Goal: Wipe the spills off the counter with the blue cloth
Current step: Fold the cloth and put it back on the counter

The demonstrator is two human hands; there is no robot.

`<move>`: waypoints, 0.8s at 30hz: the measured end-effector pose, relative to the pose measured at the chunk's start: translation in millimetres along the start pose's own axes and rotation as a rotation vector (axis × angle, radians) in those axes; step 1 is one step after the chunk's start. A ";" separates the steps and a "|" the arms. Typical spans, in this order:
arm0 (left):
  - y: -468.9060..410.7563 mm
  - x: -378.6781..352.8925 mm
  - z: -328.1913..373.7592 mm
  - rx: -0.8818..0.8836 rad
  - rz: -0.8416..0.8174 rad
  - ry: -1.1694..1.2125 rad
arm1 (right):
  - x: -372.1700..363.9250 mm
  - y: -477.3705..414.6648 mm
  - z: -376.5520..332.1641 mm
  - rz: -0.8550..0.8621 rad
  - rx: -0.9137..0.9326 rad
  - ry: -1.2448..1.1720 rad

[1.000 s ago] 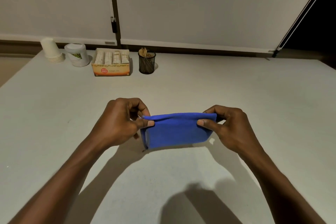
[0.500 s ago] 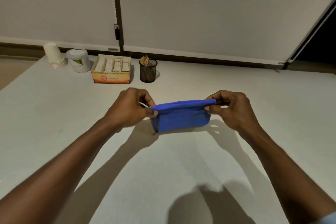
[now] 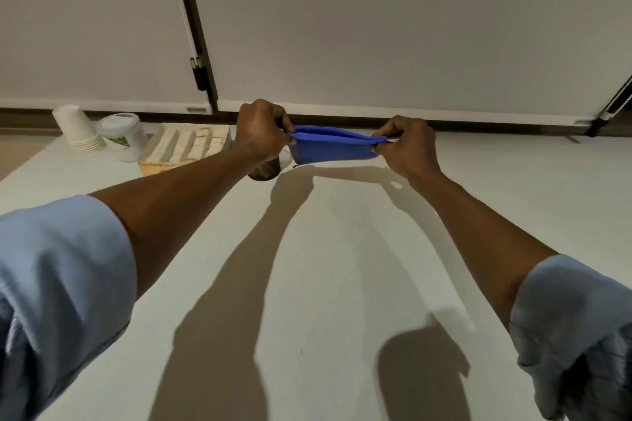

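Stretching a folded, bright blue cloth (image 3: 333, 148) taut between them, both hands are held out at arm's length above the far part of the pale white table (image 3: 342, 249). The left hand (image 3: 261, 131) pinches the cloth's left end between thumb and curled fingers; the right hand (image 3: 407, 145) pinches the right end the same way. Half a second ago the cloth hung lower and closer to the person, over the middle of the table; now it is raised and carried farther forward, clear of the surface, with its shadow falling beneath it. That suggests the cloth is being readied, not yet wiping: it touches nothing, and no spill can be made out on the bare table in this dim light.

Along the far left edge stand a stack of white paper cups (image 3: 79, 128), just beside a white lidded tub with a green label (image 3: 122, 135), then an open cardboard box of pale wrapped packets (image 3: 186, 149). A dark mesh holder (image 3: 265, 171) sits partly hidden under the left wrist. These stand close to the left arm and could be knocked if a wiping stroke swings that way. Light blue sleeves (image 3: 61, 267) are rolled back on both forearms.
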State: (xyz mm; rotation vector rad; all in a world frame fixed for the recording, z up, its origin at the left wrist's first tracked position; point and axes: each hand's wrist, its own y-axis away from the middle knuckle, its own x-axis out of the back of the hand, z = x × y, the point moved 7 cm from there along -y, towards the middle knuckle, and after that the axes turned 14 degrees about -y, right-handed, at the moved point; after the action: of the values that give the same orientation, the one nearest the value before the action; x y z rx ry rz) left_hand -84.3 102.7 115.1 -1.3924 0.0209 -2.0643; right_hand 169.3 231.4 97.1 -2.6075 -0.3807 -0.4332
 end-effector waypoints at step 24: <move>2.8 -122.8 -10.4 -0.332 -0.253 -0.345 | -66.9 -4.1 105.9 -0.369 0.003 0.372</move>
State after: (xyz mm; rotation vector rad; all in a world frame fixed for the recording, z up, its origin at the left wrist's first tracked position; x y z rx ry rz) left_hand -62.9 159.9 8.0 -2.0335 0.0459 -2.0552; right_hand 131.8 273.8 -14.7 -2.3810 -0.7303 -1.0191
